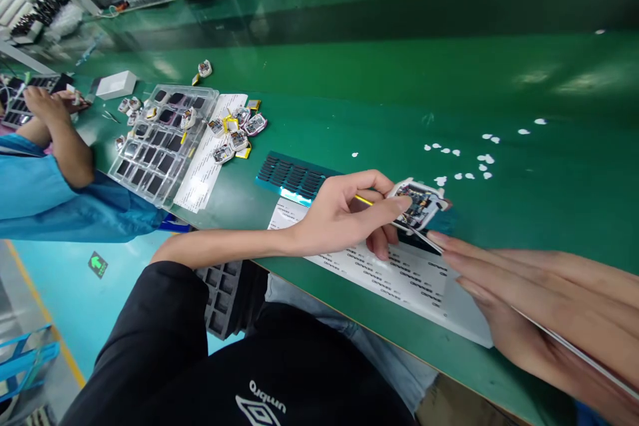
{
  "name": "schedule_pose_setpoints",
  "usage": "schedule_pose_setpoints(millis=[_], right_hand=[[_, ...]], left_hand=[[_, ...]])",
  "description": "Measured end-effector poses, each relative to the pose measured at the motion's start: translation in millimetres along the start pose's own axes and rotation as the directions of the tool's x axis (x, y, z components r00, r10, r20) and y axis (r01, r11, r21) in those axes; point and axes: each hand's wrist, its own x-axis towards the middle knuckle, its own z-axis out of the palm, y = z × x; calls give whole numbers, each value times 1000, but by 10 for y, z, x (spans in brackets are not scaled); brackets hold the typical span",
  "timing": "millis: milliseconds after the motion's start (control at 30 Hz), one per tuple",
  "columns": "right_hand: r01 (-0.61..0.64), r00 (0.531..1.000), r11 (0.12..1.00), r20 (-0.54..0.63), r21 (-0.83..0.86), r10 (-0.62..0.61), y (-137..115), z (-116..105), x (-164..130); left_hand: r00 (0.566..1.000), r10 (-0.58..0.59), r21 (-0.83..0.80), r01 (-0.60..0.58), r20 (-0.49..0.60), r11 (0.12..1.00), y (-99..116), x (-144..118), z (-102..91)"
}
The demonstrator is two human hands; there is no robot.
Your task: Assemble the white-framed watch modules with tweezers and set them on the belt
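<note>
My left hand [344,213] is closed on a small white-framed device with an exposed circuit board [422,205], the thumb resting on its near corner. A yellow strip [364,200] shows between the fingers. From the right, my right hand [539,293] grips slim metal tweezers [428,241], and their tip meets the lower edge of the device. Beneath both hands lies a white sheet of printed labels [384,279]. A blue-backed sheet of black adhesive pieces [292,176] is just left of my left hand.
Several similar devices [237,133] lie by a clear compartment tray [164,146] on the left. White scraps [484,160] are scattered across the green bench [324,60]. A person in a blue sleeve [44,180] works at far left. Black trays [224,296] stand below the bench edge.
</note>
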Motion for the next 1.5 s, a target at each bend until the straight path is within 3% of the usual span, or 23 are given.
schedule_pose_setpoints(millis=[100,200,333,400,467,533,600,667,733,833,933,1000,1067,1233,1367,1500], right_hand=[[149,986,989,75,18,-150,-24,0,107],[217,976,976,-23,6,-217,-5,42,148],[225,973,974,-49,-15,-225,44,74,103],[224,974,974,-25,-44,-225,53,68,91],[250,968,965,-12,-75,-251,46,68,109],[288,956,952,-26,-108,-292,27,81,154],[308,944,941,-78,-143,-321,-3,97,211],[292,947,942,-91,-163,-309,-40,97,263],[266,960,950,-47,-166,-277,-75,80,298],[275,958,944,-35,-182,-286,-110,64,332],[295,931,927,-148,-232,-333,-121,92,366],[271,929,927,-183,-261,-323,-122,123,379],[229,937,935,-201,-270,-287,-117,151,366],[182,952,947,-195,-266,-238,-50,194,251],[263,928,921,-184,-288,-323,24,186,217],[293,918,911,-181,-289,-353,60,182,219]], left_hand=[[998,28,43,-26,-48,999,18,22,-20],[1000,-10,68,11,-10,998,54,33,-34],[998,-43,138,36,47,990,57,80,-81],[999,45,287,-44,2,957,56,145,-157],[971,233,550,-166,-53,818,82,235,-278],[903,425,829,-194,-58,525,143,332,-425],[876,479,975,-54,-57,214,221,418,-566],[896,432,993,117,-105,-3,285,478,-673],[896,422,969,208,-134,-134,324,507,-736],[860,509,956,166,-21,-242,350,493,-753],[895,430,957,7,123,-289,354,439,-722],[923,356,958,-42,145,-283,341,414,-706],[924,369,961,6,100,-275,320,417,-710],[879,477,943,172,-16,-284,338,499,-808],[853,514,923,266,-91,-278,504,471,-897],[850,457,869,414,-262,-271,740,317,-1040]])
